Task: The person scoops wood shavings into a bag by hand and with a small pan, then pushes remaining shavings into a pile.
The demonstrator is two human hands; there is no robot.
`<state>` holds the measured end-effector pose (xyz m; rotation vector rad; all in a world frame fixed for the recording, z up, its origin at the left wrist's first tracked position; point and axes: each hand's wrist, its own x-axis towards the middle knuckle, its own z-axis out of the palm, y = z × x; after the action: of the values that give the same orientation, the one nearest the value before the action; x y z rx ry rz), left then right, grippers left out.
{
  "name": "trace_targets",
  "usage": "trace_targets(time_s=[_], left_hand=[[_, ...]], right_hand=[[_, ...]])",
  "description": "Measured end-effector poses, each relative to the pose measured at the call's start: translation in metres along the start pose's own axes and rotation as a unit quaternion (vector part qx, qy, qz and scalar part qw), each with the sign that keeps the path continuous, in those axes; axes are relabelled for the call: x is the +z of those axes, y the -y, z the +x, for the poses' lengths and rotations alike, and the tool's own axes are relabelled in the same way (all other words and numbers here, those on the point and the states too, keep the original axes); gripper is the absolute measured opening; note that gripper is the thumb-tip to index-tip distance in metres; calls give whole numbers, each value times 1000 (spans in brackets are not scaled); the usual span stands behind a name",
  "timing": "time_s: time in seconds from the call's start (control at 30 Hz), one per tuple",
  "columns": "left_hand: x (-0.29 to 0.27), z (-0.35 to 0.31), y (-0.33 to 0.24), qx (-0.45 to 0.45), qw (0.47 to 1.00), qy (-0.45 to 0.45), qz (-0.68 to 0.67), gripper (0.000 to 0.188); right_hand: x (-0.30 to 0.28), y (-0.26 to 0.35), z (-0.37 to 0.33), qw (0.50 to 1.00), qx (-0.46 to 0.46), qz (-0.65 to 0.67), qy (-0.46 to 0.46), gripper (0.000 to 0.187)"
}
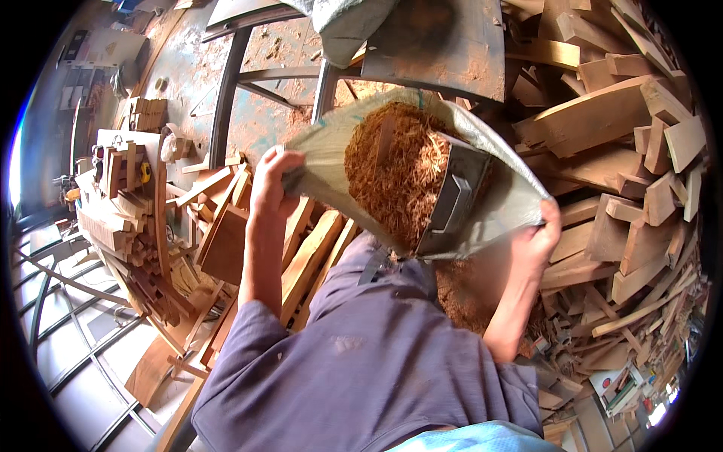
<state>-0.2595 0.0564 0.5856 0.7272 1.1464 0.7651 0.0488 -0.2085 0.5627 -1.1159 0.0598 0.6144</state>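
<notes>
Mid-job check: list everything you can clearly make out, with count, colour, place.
sack: 1, pale grey-green, centre, held open
wood shavings: one heap, reddish-brown, inside the sack
metal pan: 1, dark grey, in the sack beside the shavings
wood offcuts: uncountable, tan and brown, right side
stacked wood: several piles, brown, left side
metal frame: 1, dark, top centre
shirt: 1, greyish purple, bottom centre
left hand: 1, bare, sack's left edge
right hand: 1, bare, sack's right edge

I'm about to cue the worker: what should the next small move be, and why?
Perhaps move the right hand to the handle: the metal pan sits against shavings in the sack, whose opposite side the left hand grips.
</notes>
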Motion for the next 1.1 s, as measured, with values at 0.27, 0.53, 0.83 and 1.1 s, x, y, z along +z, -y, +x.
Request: trace_targets(time_s=[0.27, 0.53, 0.83, 1.1], left_hand=[[-13, -26, -65, 94, 990, 72, -79, 10], [10, -12, -64, 63, 987, 137, -49, 12], [-46, 51, 87, -129, 986, 102, 38, 11], [18, 49, 87, -101, 960, 216, 148, 17]], right_hand=[[47, 65, -23, 994, -70, 39, 68, 17], [32, 57, 18, 996, -24, 88, -16, 25], [-63, -98, 30, 951, 145, -255, -95, 13], [-108, -93, 59, 908, 117, -387, -109, 18]])
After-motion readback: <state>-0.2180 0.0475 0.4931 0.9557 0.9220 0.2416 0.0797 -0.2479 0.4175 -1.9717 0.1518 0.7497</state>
